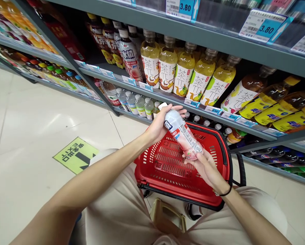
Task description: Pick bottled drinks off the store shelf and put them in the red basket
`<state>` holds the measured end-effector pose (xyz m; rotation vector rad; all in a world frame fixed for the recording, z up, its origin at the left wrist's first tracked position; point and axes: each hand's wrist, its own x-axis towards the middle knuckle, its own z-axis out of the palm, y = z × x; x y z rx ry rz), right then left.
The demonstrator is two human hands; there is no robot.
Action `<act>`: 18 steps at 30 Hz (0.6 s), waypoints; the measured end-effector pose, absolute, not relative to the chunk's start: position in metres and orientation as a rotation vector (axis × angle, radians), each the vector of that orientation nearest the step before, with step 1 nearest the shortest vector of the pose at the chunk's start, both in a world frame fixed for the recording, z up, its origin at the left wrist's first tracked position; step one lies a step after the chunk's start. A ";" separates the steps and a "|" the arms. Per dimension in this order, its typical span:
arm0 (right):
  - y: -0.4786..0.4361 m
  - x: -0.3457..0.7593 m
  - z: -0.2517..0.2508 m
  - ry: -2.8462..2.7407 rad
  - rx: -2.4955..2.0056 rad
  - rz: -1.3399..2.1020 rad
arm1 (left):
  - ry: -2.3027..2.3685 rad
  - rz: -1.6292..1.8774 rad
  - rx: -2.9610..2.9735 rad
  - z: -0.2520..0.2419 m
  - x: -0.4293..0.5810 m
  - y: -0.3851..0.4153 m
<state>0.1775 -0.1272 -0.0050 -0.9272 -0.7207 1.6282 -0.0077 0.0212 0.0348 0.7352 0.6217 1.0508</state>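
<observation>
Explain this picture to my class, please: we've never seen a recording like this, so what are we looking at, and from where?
There is no machine here, only a person's bare hands, seen by one camera worn on the head and looking forward and down. The left hand supports the upper part of a pink and pale-grey plastic bottle with a white cap; the right hand holds it near the base. Below them is a red plastic basket with slotted walls. Ahead, grey store shelves hold drinks, including clear bottles of yellow drink with white labels. On the pale floor tiles, to the left, is a yellow-green sign with black markings.
</observation>
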 end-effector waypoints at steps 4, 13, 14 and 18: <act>-0.123 0.182 -0.009 -0.775 -1.012 1.474 | 0.641 1.059 0.730 0.036 -0.009 0.020; -0.130 0.181 -0.008 -0.942 -1.132 1.252 | 0.626 1.073 0.704 0.036 -0.008 0.017; -0.130 0.181 -0.009 -0.964 -1.142 1.217 | 0.625 1.072 0.698 0.036 -0.007 0.016; -0.131 0.183 -0.012 -1.014 -1.158 1.166 | 0.627 1.065 0.676 0.037 -0.006 0.016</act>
